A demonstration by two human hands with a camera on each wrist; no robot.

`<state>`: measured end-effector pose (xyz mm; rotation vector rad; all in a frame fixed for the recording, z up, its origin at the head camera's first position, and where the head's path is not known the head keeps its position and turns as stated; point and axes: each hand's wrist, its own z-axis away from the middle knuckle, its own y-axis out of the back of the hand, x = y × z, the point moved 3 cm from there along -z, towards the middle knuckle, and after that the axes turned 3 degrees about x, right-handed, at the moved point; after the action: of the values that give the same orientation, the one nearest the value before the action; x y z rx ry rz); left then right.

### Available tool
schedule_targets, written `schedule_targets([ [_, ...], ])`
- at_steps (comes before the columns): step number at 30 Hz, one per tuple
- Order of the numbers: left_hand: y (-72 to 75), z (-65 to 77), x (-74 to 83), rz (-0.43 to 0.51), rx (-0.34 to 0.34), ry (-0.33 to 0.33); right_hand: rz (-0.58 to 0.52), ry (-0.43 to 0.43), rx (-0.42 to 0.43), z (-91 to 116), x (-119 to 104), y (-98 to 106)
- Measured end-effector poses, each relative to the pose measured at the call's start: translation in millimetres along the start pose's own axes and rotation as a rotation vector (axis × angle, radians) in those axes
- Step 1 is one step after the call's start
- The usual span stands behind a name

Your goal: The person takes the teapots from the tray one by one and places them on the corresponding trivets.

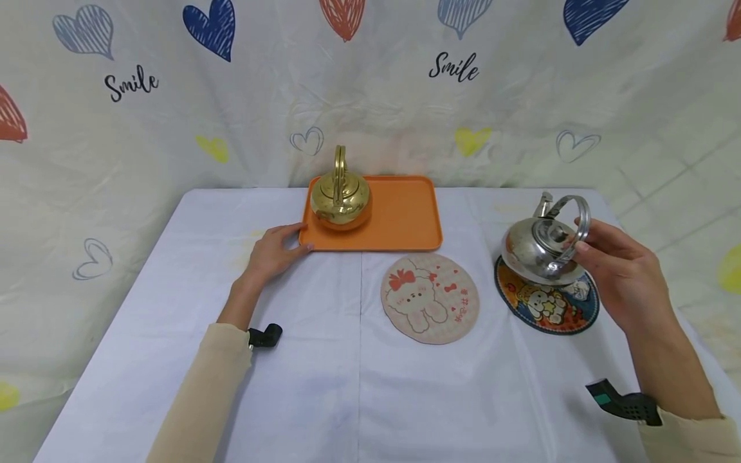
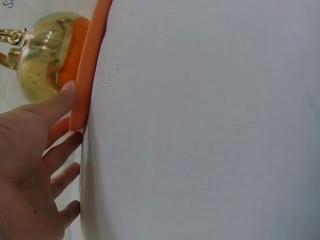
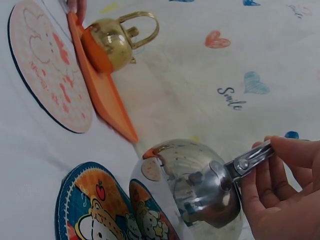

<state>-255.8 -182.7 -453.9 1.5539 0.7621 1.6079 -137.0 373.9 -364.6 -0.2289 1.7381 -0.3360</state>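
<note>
My right hand (image 1: 628,276) grips the looped handle (image 1: 581,222) of a silver kettle (image 1: 541,254) between thumb and fingers. The kettle is over the back part of a round blue-and-orange cartoon mat (image 1: 550,312); whether its base touches the mat I cannot tell. At the near left corner of an orange tray (image 1: 405,215), my left hand (image 1: 273,254) touches the rim with its thumb and extended fingers. A gold kettle (image 1: 340,199) stands upright on the tray's left half, handle up. In the left wrist view, the thumb (image 2: 62,102) lies against the tray's edge.
A round pale pink mat (image 1: 430,299) with a bunny drawing lies on the white-covered table (image 1: 324,386), between the tray and the cartoon mat. Behind the table hangs a white cloth (image 1: 382,83) printed with hearts.
</note>
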Motion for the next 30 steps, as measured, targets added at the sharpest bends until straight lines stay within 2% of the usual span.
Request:
schedule_targets([
  [7,0.4,0.9,1.2,-0.003,0.002,-0.003,-0.070,0.000,0.025,4.0,0.3,9.5],
  [15,0.7,1.9,2.7,0.004,0.001,-0.001,-0.057,0.049,0.021,9.6,0.6,15.0],
  [30,0.0,1.4,2.3,0.005,0.003,-0.008,-0.132,0.051,0.018,14.6,2.0,16.9],
])
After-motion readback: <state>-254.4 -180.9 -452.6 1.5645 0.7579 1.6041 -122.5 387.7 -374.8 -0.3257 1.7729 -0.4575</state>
